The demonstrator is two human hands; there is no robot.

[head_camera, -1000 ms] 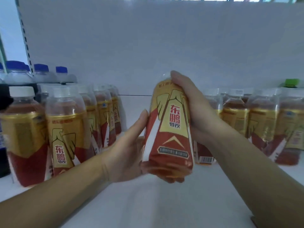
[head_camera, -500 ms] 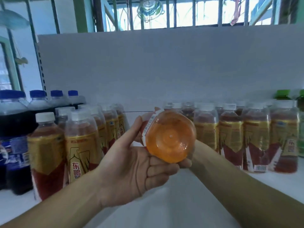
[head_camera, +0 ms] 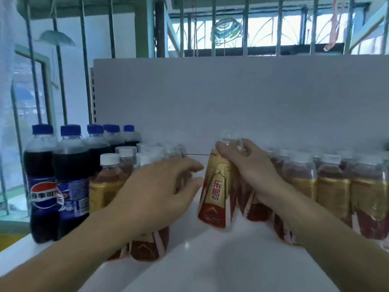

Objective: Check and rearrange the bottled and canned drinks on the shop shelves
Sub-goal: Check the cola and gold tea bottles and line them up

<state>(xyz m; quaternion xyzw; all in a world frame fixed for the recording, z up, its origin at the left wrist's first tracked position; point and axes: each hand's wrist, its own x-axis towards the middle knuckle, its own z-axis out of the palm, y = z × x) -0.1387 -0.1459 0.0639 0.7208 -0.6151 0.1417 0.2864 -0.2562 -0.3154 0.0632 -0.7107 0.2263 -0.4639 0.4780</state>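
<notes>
The white shop shelf (head_camera: 210, 260) with its pale back panel was seen from above, and bare shelf was left in a lane down the middle. To the left, a group of dark cola bottles with blue caps (head_camera: 71, 182) stood at the shelf end, and beside them a block of gold-and-red labelled drink bottles with white caps (head_camera: 107, 178). A matching block of the same gold-labelled bottles (head_camera: 334, 186) filled the right side.

In the lane, 1 clear plastic bottle of amber drink with a gold-and-red label (head_camera: 216, 190) was gripped at its neck and cap by the right hand (head_camera: 250, 165), fingers closed around the top. Its base was at or just above the shelf; contact could not be told. It appeared tilted slightly.

The left hand (head_camera: 160, 190) was held open and empty, fingers loosely curled, in front of the left block.

The step was judged to be the return of this bottle. It would be done well if the bottle were stood upright, label forward, lined up with the neighbouring rows without knocking them.
</notes>
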